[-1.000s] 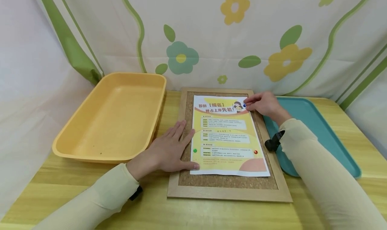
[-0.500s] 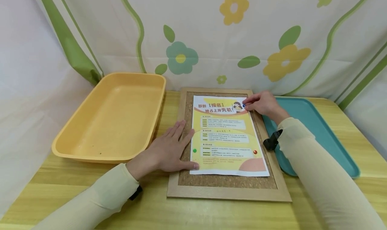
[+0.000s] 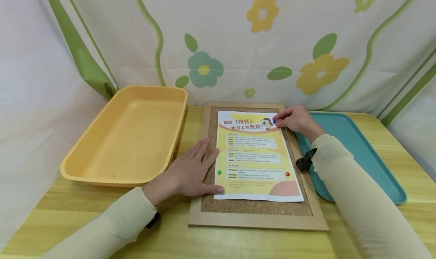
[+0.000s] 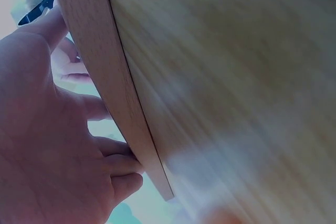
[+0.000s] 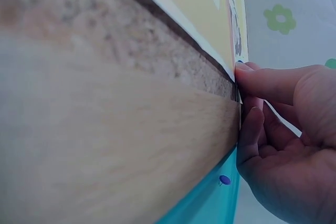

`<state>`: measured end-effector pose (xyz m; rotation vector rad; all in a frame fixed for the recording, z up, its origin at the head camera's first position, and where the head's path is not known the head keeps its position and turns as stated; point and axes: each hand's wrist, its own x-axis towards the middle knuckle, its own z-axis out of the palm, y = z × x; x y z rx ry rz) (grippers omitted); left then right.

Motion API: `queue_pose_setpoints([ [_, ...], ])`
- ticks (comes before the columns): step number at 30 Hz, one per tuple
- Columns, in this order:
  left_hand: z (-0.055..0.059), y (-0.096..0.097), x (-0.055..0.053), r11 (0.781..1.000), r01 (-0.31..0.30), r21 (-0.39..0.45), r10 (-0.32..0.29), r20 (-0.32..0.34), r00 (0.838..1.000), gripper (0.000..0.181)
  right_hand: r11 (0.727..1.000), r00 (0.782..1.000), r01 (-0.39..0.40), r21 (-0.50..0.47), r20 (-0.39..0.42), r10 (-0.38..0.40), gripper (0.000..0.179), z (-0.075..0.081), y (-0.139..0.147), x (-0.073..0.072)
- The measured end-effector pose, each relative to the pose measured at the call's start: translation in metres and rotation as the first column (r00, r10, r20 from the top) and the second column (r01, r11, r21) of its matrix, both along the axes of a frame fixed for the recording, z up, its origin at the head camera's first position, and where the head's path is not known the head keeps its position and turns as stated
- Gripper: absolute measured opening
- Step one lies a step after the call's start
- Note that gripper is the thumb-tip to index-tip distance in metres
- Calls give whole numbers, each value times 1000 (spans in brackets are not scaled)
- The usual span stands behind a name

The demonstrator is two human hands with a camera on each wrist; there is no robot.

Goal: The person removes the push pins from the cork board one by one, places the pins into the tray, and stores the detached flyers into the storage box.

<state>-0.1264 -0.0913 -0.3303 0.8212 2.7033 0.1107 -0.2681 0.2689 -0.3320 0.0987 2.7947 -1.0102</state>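
Observation:
A printed yellow-and-white poster (image 3: 252, 156) lies on a wood-framed corkboard (image 3: 259, 222). At its top right corner, my right hand (image 3: 295, 121) pinches a blue pushpin (image 3: 274, 121) between thumb and index finger; in the right wrist view the fingertips mostly cover the pin. My left hand (image 3: 192, 172) lies spread over the board's left frame, with the thumb on the poster's lower left edge. A green pushpin (image 3: 219, 172) sits on the poster's lower left side and a red pushpin (image 3: 287, 174) on its lower right.
To the left stands a deep yellow tray (image 3: 68, 172). A teal tray (image 3: 361, 156) lies to the right, partly under the right forearm. The right wrist view shows a purple-blue pushpin (image 5: 224, 180) on it. A flowered curtain (image 3: 238, 43) hangs behind the wooden table (image 3: 163, 240).
The head view has tilted up slightly, so the whole scene sits a little lower. Both hands keep nearly the same places, the right one still at the blue pushpin.

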Motion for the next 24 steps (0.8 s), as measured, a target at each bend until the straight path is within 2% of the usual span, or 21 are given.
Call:
queue_pose_setpoints([
  [24,-1,-1,0,1000,2,-1,-2,0,1000,112,1000,1000,-5,15,12,5,23,1,-1,-2],
])
